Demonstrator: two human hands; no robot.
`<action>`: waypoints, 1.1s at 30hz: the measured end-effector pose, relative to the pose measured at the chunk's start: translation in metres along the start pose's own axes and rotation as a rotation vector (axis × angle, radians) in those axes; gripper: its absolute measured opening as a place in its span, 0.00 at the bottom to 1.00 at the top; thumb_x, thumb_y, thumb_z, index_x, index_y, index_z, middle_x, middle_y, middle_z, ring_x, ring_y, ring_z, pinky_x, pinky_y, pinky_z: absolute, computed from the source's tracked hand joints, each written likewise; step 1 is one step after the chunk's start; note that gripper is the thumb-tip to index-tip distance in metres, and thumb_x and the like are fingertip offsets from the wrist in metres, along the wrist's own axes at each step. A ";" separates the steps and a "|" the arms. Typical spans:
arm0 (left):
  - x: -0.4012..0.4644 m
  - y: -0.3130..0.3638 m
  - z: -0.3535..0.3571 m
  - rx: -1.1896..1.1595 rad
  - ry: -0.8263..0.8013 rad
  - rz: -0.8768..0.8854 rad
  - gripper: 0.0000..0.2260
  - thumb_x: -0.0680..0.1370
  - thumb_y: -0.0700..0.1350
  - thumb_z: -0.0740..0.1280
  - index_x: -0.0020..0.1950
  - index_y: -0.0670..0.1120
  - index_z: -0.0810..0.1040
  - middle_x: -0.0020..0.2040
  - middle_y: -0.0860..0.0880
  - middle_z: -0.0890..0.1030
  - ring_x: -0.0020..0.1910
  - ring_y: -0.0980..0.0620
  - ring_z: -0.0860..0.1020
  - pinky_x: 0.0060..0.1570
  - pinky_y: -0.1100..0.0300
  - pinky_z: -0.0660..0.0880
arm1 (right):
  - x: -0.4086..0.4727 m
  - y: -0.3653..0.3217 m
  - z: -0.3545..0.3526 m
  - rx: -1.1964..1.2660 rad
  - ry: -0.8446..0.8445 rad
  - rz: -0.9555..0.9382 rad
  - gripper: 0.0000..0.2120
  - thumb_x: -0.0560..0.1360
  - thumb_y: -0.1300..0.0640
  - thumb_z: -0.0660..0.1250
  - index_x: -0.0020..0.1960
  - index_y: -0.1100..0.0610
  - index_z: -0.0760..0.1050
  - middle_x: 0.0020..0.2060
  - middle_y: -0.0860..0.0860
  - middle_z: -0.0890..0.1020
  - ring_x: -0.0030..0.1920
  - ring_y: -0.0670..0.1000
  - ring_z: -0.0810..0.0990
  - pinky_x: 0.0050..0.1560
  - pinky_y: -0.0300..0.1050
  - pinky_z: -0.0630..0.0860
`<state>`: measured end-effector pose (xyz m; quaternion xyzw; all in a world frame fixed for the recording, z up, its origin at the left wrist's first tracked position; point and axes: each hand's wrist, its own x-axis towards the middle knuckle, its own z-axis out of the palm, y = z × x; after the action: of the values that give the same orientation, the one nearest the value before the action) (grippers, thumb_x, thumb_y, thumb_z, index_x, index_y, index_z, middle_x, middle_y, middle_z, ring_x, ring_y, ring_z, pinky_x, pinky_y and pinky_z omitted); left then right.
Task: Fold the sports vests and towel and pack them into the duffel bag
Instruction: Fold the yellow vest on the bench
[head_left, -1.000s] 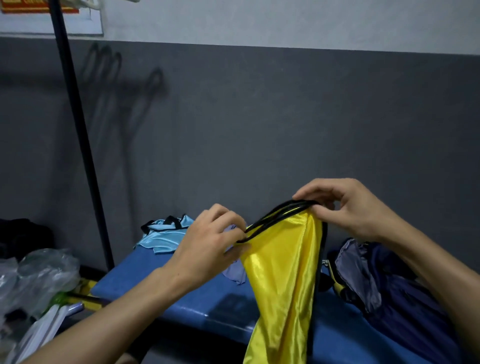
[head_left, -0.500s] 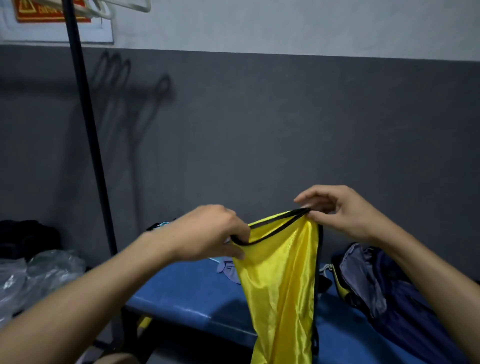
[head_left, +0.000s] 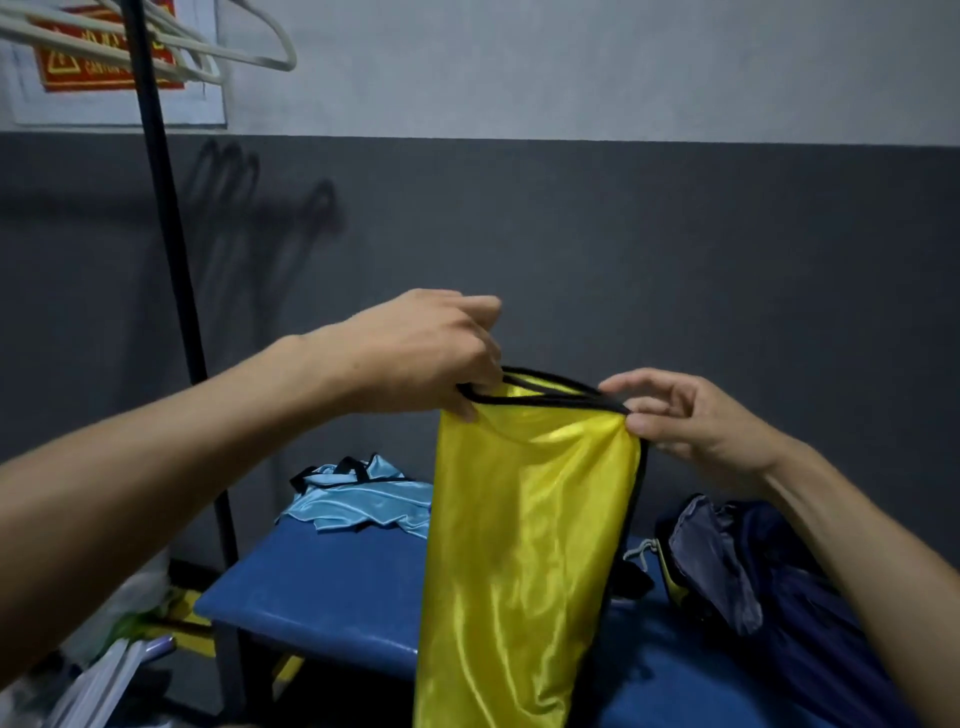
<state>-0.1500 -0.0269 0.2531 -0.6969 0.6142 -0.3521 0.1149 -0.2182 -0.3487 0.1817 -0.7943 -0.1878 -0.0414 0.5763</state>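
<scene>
A shiny yellow sports vest (head_left: 519, 561) with black trim hangs lengthwise in the air over the blue bench (head_left: 322, 597). My left hand (head_left: 426, 358) grips the black-edged top at its left end. My right hand (head_left: 685, 415) pinches the same black edge at its right end. A light blue vest (head_left: 363, 499) with black trim lies crumpled at the back of the bench. The dark navy duffel bag (head_left: 769, 597) sits open at the bench's right end, its grey lining showing. No towel is visible.
A black pole (head_left: 171, 260) of a clothes rack stands at the left, with white hangers (head_left: 156, 41) on top. Clear plastic bags (head_left: 119, 618) and white items lie on the floor at lower left. A grey wall runs close behind the bench.
Both hands have lifted the yellow vest higher, and my left hand has moved up and right along its top edge. The camera view has tilted, so the light blue vest shows again.
</scene>
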 end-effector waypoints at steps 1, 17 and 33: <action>0.004 0.002 -0.003 -0.027 0.004 0.006 0.18 0.70 0.61 0.75 0.37 0.49 0.74 0.36 0.57 0.76 0.43 0.55 0.65 0.35 0.56 0.69 | 0.000 -0.001 0.000 0.085 0.042 -0.011 0.19 0.73 0.55 0.78 0.63 0.55 0.80 0.50 0.58 0.78 0.47 0.53 0.78 0.49 0.41 0.74; 0.031 -0.012 -0.060 -0.376 -0.058 -0.560 0.17 0.78 0.60 0.70 0.43 0.46 0.79 0.33 0.54 0.75 0.35 0.52 0.75 0.34 0.58 0.69 | -0.003 -0.040 0.012 0.285 0.263 -0.167 0.14 0.78 0.59 0.66 0.62 0.59 0.77 0.39 0.48 0.83 0.37 0.44 0.81 0.38 0.37 0.79; 0.066 0.021 -0.079 -0.214 -0.063 -0.472 0.16 0.79 0.62 0.67 0.45 0.50 0.76 0.43 0.53 0.73 0.47 0.47 0.76 0.43 0.55 0.71 | -0.020 -0.054 0.014 -0.297 0.439 -0.019 0.05 0.82 0.59 0.67 0.56 0.59 0.79 0.42 0.53 0.81 0.28 0.49 0.80 0.23 0.39 0.70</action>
<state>-0.2163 -0.0721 0.3206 -0.8398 0.4644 -0.2802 -0.0257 -0.2571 -0.3261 0.2201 -0.8403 -0.0574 -0.2455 0.4799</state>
